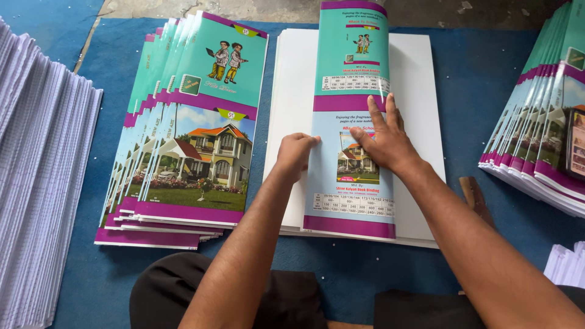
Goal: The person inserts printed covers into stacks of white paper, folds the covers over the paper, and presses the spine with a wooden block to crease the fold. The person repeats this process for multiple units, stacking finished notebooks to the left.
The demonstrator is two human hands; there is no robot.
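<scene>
Your left hand point(297, 153) pinches the left edge of the glossy teal-and-purple printed cover sheet point(350, 176) on the white paper stack point(420, 134); your right hand point(385, 139) lies spread flat on it. Folded covers point(183, 140) are piled left, so part seems done.

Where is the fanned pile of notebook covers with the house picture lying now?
In the head view, the fanned pile of covers lies on the blue mat at centre-left, between the white paper stack and the white sheets under both hands.
</scene>
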